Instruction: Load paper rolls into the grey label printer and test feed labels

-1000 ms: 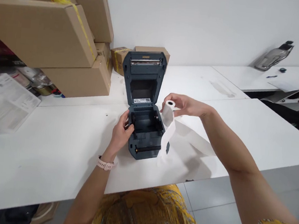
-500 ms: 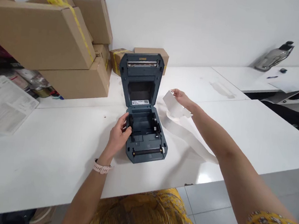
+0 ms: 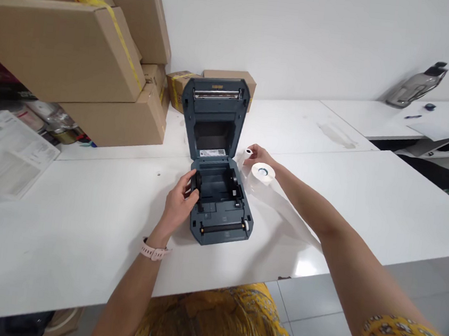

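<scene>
A dark grey label printer (image 3: 220, 210) stands on the white table with its lid (image 3: 213, 119) raised and its inner bay exposed. My left hand (image 3: 181, 198) grips the left rim of the printer's base, thumb on the inside edge beside the black roll holder (image 3: 198, 180). To the right of the hinge, my right hand (image 3: 260, 154) has its fingers closed around a small white roll (image 3: 247, 154), partly hidden by the hand. Just in front of that hand is a larger white label roll (image 3: 259, 179) with a dark core. A pale paper strip (image 3: 280, 203) trails rightward beneath my forearm.
Stacked cardboard boxes (image 3: 60, 49) rise at the left, and smaller boxes (image 3: 230, 76) stand behind the printer. Plastic-wrapped papers (image 3: 9, 156) lie at the far left. A bottle (image 3: 415, 86) and a pen (image 3: 413, 117) are on the table at the back right.
My right hand has lowered and moved slightly back toward the table with the small roll. The larger label roll now shows plainly in front of it. My left hand keeps its hold.
</scene>
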Motion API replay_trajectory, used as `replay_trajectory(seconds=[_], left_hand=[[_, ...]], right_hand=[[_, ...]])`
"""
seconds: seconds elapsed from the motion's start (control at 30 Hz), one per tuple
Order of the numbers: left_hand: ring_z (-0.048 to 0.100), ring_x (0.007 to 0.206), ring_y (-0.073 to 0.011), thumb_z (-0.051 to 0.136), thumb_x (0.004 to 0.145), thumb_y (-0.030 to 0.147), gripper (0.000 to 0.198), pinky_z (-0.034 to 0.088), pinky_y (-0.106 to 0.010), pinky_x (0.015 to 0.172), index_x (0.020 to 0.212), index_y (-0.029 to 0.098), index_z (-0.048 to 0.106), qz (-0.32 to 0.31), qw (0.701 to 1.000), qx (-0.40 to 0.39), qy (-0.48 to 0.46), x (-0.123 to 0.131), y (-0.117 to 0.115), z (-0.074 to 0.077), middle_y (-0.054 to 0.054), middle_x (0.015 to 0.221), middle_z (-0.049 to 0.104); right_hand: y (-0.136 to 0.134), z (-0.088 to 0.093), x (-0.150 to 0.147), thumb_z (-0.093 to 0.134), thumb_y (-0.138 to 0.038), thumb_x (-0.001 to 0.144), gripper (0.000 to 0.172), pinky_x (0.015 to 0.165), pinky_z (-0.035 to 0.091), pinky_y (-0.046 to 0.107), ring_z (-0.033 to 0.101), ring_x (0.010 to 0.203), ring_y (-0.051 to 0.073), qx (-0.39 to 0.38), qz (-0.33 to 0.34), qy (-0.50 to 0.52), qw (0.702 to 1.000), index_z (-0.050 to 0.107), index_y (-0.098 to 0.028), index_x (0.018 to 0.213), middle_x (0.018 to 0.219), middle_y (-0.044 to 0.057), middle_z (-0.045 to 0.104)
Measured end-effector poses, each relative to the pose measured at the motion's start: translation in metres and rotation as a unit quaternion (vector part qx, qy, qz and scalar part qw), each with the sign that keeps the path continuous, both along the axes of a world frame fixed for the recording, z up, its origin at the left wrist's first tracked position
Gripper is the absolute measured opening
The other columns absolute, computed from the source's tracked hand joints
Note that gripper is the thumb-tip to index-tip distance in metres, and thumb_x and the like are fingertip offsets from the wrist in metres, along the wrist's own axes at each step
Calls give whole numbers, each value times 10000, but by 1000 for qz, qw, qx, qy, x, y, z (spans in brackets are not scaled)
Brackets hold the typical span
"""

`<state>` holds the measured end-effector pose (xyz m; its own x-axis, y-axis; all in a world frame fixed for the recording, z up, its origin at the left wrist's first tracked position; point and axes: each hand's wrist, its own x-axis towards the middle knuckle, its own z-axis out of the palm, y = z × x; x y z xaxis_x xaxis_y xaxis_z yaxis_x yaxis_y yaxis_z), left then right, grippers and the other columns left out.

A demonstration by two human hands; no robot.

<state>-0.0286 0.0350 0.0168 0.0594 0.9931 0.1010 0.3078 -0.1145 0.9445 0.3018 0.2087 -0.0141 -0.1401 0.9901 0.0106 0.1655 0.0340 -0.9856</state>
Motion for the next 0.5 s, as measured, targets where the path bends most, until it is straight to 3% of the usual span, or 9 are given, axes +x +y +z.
replay_trajectory(seconds=[0.1, 0.27, 0.4, 0.5], left_hand=[[605, 1407, -279, 587, 963, 311, 583, 520, -450, 1139, 1541, 269, 527, -2, 1000, 1, 3, 0, 0, 0, -106, 1540, 615], [669, 1289, -264, 584, 960, 303, 597, 548, -445, 1084, 1553, 283, 513, -11, 1000, 10, 17, 0, -1, 1, -98, 1416, 689], [675, 1261, -261, 570, 965, 307, 602, 544, -450, 1081, 1563, 275, 506, -9, 1000, 13, 26, 2, -4, 4, -99, 1373, 705], [672, 1264, -261, 561, 969, 308, 608, 542, -447, 1078, 1573, 288, 497, -11, 999, 21, 35, 2, -5, 7, -89, 1423, 680]], right_hand=[[-12, -2, 5, 997, -401, 416, 638, 807, 584, 380, 669, 797, 195, -4, 9, 19, 1000, 590, -248, 883, 783, -34, 670], [-59, 0, 36, 900, -500, 599, 578, 1000, 556, 436, 698, 1079, 240, -17, 2, 51, 999, 620, -275, 1051, 1125, 52, 747], [-101, 8, 52, 940, -398, 542, 791, 1067, 531, 477, 660, 1251, 313, -44, 54, 33, 997, 645, -293, 1268, 1352, 77, 716], [-122, 13, 42, 948, -477, 577, 872, 1110, 514, 479, 624, 1324, 339, -17, 99, 4, 995, 628, -277, 1363, 1422, 106, 694]])
